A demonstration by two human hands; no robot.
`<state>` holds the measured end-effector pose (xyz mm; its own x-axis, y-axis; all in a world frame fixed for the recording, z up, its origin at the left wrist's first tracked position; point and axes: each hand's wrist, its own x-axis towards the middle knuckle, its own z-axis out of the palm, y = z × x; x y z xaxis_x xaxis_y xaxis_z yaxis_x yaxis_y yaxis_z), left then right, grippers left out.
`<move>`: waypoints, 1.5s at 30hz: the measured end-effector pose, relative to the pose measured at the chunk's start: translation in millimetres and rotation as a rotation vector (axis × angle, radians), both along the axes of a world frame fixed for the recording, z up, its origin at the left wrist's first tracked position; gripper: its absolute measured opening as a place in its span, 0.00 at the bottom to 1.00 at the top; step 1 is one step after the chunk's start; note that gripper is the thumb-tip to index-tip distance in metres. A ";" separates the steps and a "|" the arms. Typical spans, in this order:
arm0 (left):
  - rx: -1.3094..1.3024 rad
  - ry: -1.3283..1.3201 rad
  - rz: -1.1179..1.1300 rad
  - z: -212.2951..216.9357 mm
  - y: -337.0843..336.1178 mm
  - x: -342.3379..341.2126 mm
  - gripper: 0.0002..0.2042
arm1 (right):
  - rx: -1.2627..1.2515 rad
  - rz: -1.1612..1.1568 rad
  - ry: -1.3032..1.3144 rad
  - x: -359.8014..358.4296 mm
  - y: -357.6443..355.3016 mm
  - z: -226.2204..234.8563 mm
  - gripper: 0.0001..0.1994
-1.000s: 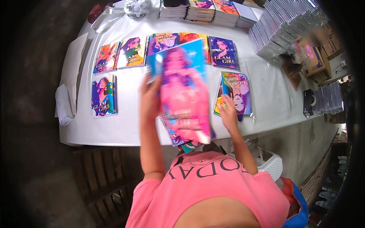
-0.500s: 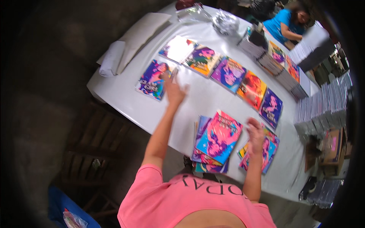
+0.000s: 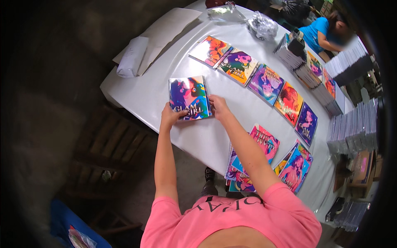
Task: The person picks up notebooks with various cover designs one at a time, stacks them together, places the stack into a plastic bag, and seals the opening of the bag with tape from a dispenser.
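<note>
A spiral notebook (image 3: pixel 188 93) with a dark purple and blue cover is between my hands at the table's left part. My left hand (image 3: pixel 168 117) grips its lower left corner, thumb on the cover. At the right edge, my right hand (image 3: pixel 219 107) closes on the side of the same notebook; some of its fingers are hidden. Beyond it, several colourful notebooks (image 3: pixel 266 84) lie in a slanting row. Under and beside my right forearm sits a stack topped by a pink and blue notebook (image 3: pixel 264 142), with another small stack (image 3: pixel 294 167) to its right.
Brown paper (image 3: pixel 165 35) and a white wrapped roll (image 3: pixel 132 58) lie at the table's (image 3: pixel 136 99) far left. Crumpled clear plastic (image 3: pixel 262 25) is at the back. Tall notebook stacks (image 3: pixel 351 128) stand on the right. A person in blue (image 3: pixel 318 35) works at the far right.
My left hand has drawn the dark purple notebook nearer and taken its lower left corner. My right hand has crossed from the stacks on the right to its right edge.
</note>
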<state>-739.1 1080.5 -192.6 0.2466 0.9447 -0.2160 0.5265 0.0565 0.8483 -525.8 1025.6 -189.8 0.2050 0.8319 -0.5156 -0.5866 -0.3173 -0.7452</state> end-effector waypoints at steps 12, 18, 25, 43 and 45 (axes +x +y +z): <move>-0.306 -1.191 -0.062 74.9 -148.3 47.8 0.08 | 0.282 -0.137 -0.171 54.4 -220.8 128.0 0.24; -0.358 -1.462 -0.234 106.9 -156.4 51.1 0.18 | 0.347 -0.605 -0.365 103.7 -364.9 151.9 0.26; -0.312 -0.540 -0.281 53.7 -227.8 107.6 0.16 | 0.475 -1.021 -0.522 139.9 -478.6 174.0 0.20; 0.569 0.328 -0.121 3.8 35.9 197.7 0.33 | -0.502 -0.243 -1.393 168.5 -457.3 63.2 0.21; 0.615 0.441 -0.041 -9.0 105.4 197.5 0.31 | -0.420 -0.199 -1.318 157.3 -432.1 77.4 0.17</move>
<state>-541.6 1185.9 -201.7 0.2971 0.9187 0.2601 0.8158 -0.3859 0.4309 -368.5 593.4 -112.5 0.8235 0.5648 -0.0533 0.4020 -0.6472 -0.6478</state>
